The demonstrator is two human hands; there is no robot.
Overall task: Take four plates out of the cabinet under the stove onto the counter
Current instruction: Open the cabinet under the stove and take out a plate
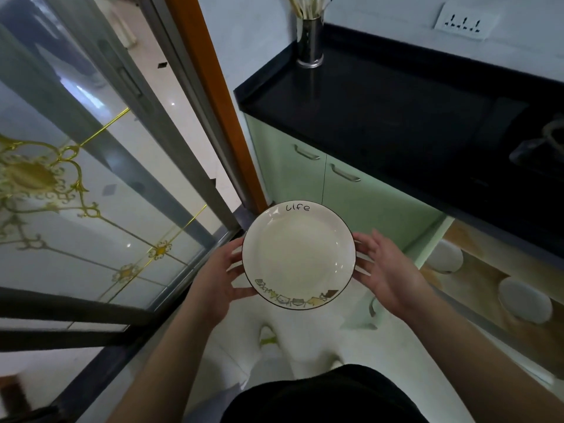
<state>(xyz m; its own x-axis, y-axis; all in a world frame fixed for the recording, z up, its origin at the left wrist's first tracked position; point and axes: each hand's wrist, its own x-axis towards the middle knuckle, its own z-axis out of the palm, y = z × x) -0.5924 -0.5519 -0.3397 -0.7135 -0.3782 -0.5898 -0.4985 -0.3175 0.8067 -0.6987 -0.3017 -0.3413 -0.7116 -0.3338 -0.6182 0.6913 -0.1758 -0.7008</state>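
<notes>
Two hands (300,274), one plate (297,254)

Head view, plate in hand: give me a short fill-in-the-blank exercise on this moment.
1. The plate is held by ____ hands, the left hand and right hand, at its opposite edges.
2. The word printed on the plate's rim is ____.
3. The counter top is ____ in colour.
4. The utensil holder stands on the ____.

Missing words: two; life; black; counter
</notes>
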